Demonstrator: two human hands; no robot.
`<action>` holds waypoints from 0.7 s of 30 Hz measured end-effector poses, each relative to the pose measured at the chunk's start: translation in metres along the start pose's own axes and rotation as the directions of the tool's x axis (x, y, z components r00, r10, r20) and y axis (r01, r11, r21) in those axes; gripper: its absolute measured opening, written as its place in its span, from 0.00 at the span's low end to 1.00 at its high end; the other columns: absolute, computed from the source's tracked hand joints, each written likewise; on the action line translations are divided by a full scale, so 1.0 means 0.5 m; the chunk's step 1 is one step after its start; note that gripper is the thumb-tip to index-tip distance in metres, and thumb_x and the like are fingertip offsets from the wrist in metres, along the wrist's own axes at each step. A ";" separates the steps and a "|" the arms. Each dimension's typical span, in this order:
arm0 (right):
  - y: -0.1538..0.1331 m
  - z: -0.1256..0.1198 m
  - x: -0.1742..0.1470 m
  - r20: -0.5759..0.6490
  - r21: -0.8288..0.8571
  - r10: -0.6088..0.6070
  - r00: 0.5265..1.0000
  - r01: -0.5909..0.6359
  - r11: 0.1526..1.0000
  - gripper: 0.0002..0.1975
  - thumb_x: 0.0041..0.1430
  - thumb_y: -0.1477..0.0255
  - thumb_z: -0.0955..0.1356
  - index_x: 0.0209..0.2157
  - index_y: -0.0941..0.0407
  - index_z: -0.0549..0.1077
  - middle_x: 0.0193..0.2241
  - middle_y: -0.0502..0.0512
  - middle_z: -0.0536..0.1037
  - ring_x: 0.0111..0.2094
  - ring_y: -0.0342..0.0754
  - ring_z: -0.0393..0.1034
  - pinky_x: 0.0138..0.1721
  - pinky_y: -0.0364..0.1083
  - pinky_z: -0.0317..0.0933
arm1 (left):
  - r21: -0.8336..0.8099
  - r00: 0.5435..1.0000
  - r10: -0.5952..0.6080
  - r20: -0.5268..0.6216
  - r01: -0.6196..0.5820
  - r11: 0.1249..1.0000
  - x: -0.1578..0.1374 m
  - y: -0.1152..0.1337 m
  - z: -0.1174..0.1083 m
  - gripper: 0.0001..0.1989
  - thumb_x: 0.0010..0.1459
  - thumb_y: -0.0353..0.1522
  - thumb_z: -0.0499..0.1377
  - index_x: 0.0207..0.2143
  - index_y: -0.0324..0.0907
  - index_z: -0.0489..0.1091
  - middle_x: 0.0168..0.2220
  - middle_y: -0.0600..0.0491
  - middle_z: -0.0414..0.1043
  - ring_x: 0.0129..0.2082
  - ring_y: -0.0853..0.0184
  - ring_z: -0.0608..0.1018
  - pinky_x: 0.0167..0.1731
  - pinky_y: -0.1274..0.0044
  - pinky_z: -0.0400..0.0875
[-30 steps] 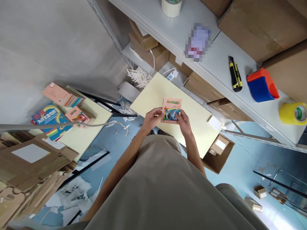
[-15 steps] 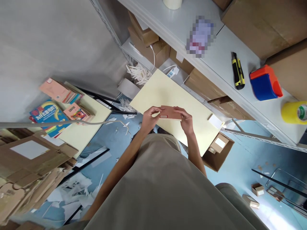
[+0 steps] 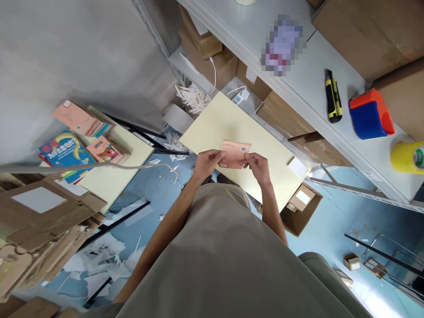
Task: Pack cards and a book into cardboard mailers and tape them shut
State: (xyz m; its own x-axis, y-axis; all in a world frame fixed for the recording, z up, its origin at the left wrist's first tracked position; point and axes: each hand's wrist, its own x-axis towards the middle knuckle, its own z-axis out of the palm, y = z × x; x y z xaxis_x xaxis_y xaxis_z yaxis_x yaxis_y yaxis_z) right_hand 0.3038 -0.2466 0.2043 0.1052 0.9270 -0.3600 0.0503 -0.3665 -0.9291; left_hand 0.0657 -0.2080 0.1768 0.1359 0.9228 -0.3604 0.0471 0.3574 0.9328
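Observation:
A thin salmon-pink book (image 3: 233,155) is held over the pale yellow table (image 3: 215,121), its cover with a small barcode facing up. My left hand (image 3: 207,165) pinches its left edge, thumb on top. On the opposite edge, my right hand (image 3: 258,168) grips it between thumb and fingers. Some fingers are hidden beneath the book. A white pad or card (image 3: 297,167) lies at the table's right end.
To the left, a second table holds stacked pink books (image 3: 75,118) and a blue picture book (image 3: 66,152). A grey shelf bears a box cutter (image 3: 333,96), a blue-and-orange tape dispenser (image 3: 371,115) and a yellow tape roll (image 3: 408,157). An open carton (image 3: 306,218) stands by the table.
The pink book has tilted from nearly edge-on to flatter, so its barcoded cover now shows. Both hands have shifted to its lower sides. The view has moved slightly.

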 end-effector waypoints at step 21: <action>0.075 0.098 0.039 0.203 0.321 0.103 0.974 -0.165 0.933 0.22 0.70 0.45 0.74 0.40 0.51 0.80 0.31 0.51 0.84 0.40 0.53 0.86 0.37 0.50 0.86 | 0.598 0.739 0.604 0.299 -0.639 0.484 -0.094 0.058 0.094 0.15 0.79 0.36 0.60 0.60 0.50 0.84 0.52 0.47 0.87 0.48 0.58 0.85 0.53 0.66 0.81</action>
State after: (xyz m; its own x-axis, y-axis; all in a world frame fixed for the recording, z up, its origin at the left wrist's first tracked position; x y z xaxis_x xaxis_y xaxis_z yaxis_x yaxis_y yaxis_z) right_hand 0.2588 -0.2384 0.1583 -0.0944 0.8811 -0.4633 -0.2888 -0.4696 -0.8343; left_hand 0.1070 -0.2476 0.2211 0.4252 0.8544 0.2988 0.5277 -0.5022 0.6851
